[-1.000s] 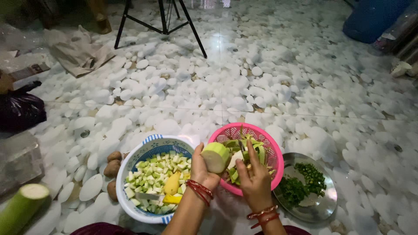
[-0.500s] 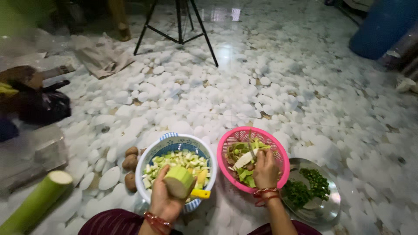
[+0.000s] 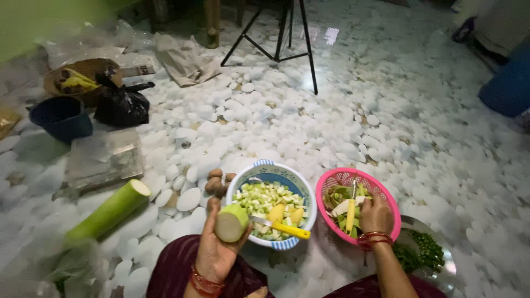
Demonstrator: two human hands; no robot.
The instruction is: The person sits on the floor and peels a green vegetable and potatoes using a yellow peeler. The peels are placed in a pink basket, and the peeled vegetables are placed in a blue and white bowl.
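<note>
My left hand (image 3: 212, 251) holds a short peeled chunk of pale green gourd (image 3: 231, 223) in front of the blue and white basket (image 3: 264, 170), which holds several diced gourd pieces and a yellow-handled knife (image 3: 281, 226). My right hand (image 3: 376, 214) reaches into the pink basket (image 3: 389, 202) of green peels and rests on them; whether it grips anything I cannot tell. A long unpeeled gourd (image 3: 109, 212) lies on the floor to the left.
Small potatoes (image 3: 215, 181) lie beside the blue basket. A steel plate of chopped greens (image 3: 428, 251) sits at the right. A black bag (image 3: 121, 105), a dark blue bowl (image 3: 62, 117), a flat board (image 3: 105, 160) and a tripod (image 3: 287, 33) stand farther off.
My view has swung left, so both baskets sit further right. My left hand has carried the gourd chunk from the pink basket to in front of the blue one. My right hand stays in the pink basket.
</note>
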